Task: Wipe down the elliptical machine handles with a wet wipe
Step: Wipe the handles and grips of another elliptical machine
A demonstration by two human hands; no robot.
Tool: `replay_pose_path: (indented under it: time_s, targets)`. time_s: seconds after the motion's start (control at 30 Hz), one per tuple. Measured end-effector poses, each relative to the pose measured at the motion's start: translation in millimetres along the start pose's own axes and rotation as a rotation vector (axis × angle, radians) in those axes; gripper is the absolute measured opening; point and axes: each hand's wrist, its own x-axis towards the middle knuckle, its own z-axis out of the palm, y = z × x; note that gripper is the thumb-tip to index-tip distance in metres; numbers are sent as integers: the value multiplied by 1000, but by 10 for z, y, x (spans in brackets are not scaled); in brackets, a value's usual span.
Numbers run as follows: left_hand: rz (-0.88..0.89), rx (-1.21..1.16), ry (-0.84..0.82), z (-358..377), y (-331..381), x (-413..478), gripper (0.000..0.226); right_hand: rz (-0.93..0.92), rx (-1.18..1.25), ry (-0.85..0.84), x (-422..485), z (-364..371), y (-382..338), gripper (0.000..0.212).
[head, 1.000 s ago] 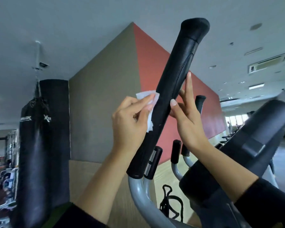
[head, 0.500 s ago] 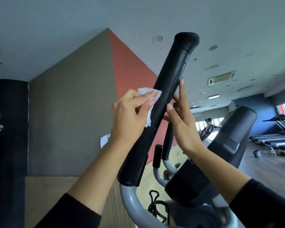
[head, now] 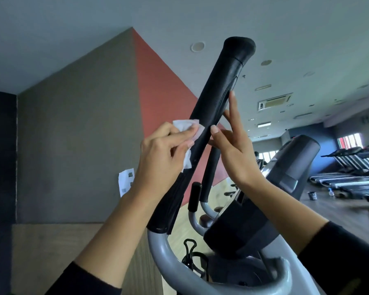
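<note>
Both hands are touching the handle (head: 217,92): left hand (head: 158,158) pinching the wet wipe (head: 188,126) against it, right hand (head: 237,154) bracing it, fingers straight

Most of wet wipe (head: 186,124) hidden under left hand (head: 162,158); only crumpled top and lower corner show. Midsection of handle (head: 217,92) covered by same hand. Far fingers of right hand (head: 237,150) lost behind handle. Half of wall paper (head: 126,179) behind left wrist, print too small to read. Row of treadmills (head: 349,173) cut by right edge. Dark floor pot (head: 312,195) too small to identify.
</note>
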Motion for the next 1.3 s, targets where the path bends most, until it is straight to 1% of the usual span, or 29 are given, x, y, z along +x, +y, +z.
replay_pose_path:
  time_s: [0.13,0.3,0.43,0.53,0.63,0.73,0.8,0.93,1.0,1.1,1.17,1.3]
  targets:
    - [-94,-38,2,-96,-85,-395,35,38,-26,-31,-180,74,8,71]
    - [-191,-45,-6,-196,-212,-834,39,82,-59,-11,-398,200,42,72]
    - [-319,-120,13,-267,-189,-819,37,103,-59,-7,-531,297,90,72]
    - [-290,-139,73,-217,-136,-479,32,103,-27,7,-593,352,105,71]
    - [-233,-127,14,-110,-115,-311,32,105,-9,19,-656,402,100,70]
    - [-230,-128,-10,-122,-203,-496,33,100,7,32,-729,448,110,69]
    - [-262,-129,-16,-178,-269,-712,33,103,9,25,-781,479,135,69]
    - [-400,-193,-15,-282,-348,-1162,38,140,0,-7,-894,525,148,70]
    - [-426,-205,8,-308,-340,-1278,38,157,-1,-23,-939,536,146,70]
    - [-411,-169,86,-269,-254,-1204,36,149,-1,-20,-964,551,159,72]
    - [-360,-111,121,-201,-202,-1105,36,127,-3,-20,-962,561,175,72]
    - [-243,9,110,-153,-227,-1251,39,126,4,-11,-978,578,204,71]
